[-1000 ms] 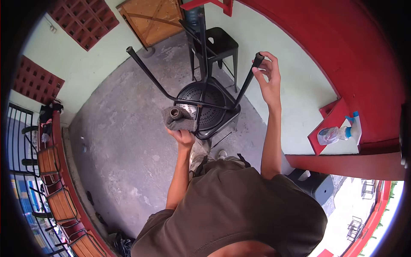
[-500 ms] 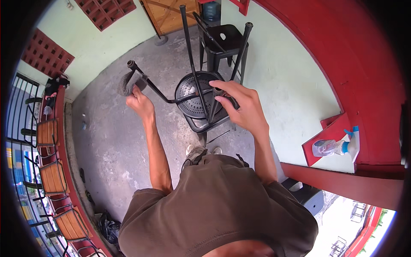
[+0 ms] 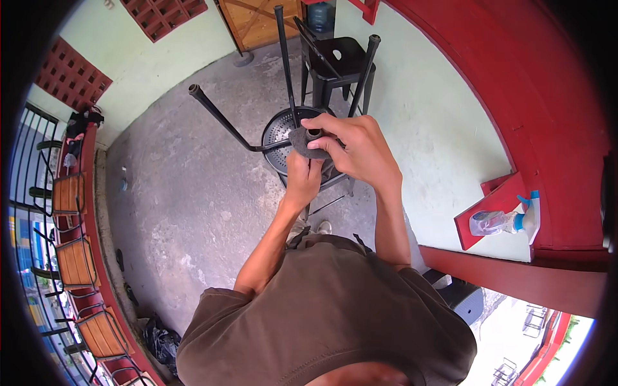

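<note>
A black metal stool [image 3: 273, 134] with a round perforated seat is upside down, its legs pointing up. It rests on another black seat, mostly hidden under it. My left hand [image 3: 302, 178] is closed on a grey cloth [image 3: 299, 140], which wraps round the nearest leg just below its open end. My right hand [image 3: 364, 151] grips the tip of that same leg [image 3: 314, 133], thumb and forefinger on either side. The other legs stand free, one slanting out to the left.
Behind the stool, a black metal chair [image 3: 341, 58] stands by the pale wall. A spray bottle [image 3: 524, 222] is on a red ledge at right. Wooden-seated chairs [image 3: 77, 260] line the left side, and a black plastic bag [image 3: 159, 338] lies on the floor.
My left hand has moved right with the cloth, from the left slanting leg to the nearest leg. The right hand has stayed at the nearest leg's tip.
</note>
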`<act>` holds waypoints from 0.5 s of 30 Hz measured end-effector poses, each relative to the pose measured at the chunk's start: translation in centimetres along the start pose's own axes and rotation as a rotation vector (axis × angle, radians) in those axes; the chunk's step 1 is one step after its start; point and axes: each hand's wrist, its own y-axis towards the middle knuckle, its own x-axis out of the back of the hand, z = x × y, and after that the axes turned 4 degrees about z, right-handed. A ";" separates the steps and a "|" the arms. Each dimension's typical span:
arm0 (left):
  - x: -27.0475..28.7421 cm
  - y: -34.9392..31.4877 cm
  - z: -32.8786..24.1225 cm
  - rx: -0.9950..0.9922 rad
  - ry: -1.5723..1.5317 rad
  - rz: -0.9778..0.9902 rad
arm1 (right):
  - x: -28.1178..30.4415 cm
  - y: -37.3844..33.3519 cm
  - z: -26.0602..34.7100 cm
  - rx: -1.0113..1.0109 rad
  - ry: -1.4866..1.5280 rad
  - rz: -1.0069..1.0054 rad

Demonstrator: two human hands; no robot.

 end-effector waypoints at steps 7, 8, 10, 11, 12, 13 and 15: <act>-2.9 -1.4 4.3 -0.236 0.046 -0.180 | 0.3 -0.6 -0.7 -0.025 0.168 0.000; -3.2 -2.1 5.8 -0.233 0.083 -0.184 | 0.3 -0.8 -0.6 -0.025 0.197 0.007; -3.9 -3.5 8.5 -0.200 0.096 -0.197 | -0.1 -0.8 -0.8 -0.006 0.199 -0.011; -4.2 -4.4 10.0 -0.195 0.093 -0.194 | -0.3 -0.9 -0.9 0.013 0.201 -0.036; -4.4 -5.5 11.4 -0.129 0.107 -0.153 | -0.2 -1.1 -1.1 0.009 0.199 -0.035; -4.7 -6.3 12.9 -0.067 0.123 -0.112 | -0.1 -1.1 -1.1 -0.005 0.236 -0.038; -5.0 -8.3 17.1 0.018 0.134 -0.082 | -0.1 -1.1 -1.1 -0.015 0.279 -0.038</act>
